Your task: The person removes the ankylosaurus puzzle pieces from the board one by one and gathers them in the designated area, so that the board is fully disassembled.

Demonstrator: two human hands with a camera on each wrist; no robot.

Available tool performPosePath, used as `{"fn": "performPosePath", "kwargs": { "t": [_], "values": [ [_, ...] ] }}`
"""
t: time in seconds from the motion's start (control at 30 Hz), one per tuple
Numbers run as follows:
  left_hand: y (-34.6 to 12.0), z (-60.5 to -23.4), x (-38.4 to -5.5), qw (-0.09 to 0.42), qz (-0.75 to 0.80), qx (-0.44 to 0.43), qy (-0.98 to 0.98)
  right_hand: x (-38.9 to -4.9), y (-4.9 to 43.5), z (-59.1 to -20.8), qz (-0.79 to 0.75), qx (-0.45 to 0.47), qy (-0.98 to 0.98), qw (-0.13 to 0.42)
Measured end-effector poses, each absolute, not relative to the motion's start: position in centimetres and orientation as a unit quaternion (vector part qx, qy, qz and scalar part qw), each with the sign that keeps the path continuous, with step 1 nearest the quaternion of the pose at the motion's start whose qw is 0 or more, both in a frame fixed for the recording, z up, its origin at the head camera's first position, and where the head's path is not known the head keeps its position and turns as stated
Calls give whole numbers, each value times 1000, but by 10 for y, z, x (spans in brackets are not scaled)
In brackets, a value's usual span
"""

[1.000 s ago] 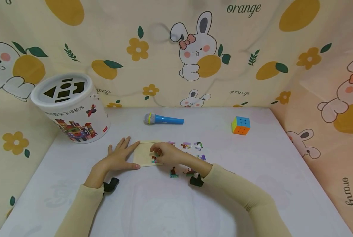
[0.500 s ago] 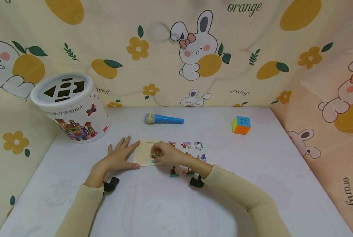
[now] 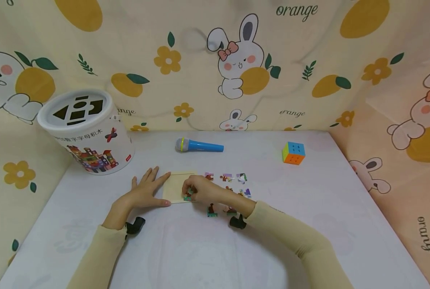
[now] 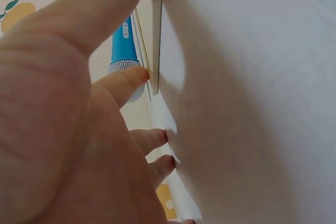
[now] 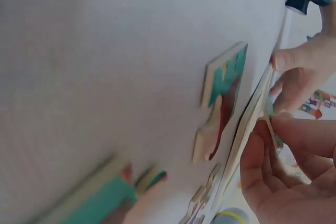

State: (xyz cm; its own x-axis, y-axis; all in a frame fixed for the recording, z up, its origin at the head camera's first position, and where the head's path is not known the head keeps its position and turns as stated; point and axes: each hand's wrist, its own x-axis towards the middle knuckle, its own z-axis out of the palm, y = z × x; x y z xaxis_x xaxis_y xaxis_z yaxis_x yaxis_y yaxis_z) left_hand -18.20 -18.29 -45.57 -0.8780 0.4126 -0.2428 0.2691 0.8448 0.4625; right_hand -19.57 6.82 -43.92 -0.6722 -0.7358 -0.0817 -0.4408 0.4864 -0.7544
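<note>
On the table lies a pale wooden puzzle board [image 3: 173,185]. My left hand [image 3: 146,192] spreads its straight fingers at the board's left side, with thumb and forefinger touching its edge, as the left wrist view also shows. Over the board's right part, my right hand [image 3: 204,189] pinches a small jigsaw piece [image 3: 187,197] with green and brown on it. In the right wrist view that jigsaw piece [image 5: 275,134] stands tilted between thumb and fingers. Whether it touches the board I cannot tell. Loose jigsaw pieces [image 3: 212,210] lie right of the board, several partly hidden by the right forearm.
Behind the board lies a blue toy microphone [image 3: 200,145]. A coloured puzzle cube [image 3: 293,153] sits at the back right. At the back left stands a large white tub [image 3: 92,136] with shaped holes in its lid. A patterned cloth hangs behind the table.
My right hand has shifted slightly and turned with the jigsaw piece, which now shows a little further left and lower on the board. The left hand has stayed in place.
</note>
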Motion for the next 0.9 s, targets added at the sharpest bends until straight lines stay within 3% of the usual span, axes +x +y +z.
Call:
{"fn": "performPosePath", "kwargs": {
  "t": [0.23, 0.53, 0.9],
  "values": [
    [-182, -457, -183, 173, 210, 176, 946, -195, 80, -436, -406, -327, 829, 203],
    [-182, -457, -182, 176, 205, 177, 947, -196, 142, -435, -420, -320, 830, 176],
    [-179, -451, -180, 153, 191, 176, 953, -191, 222, -437, -394, -306, 828, 255]
  ]
}}
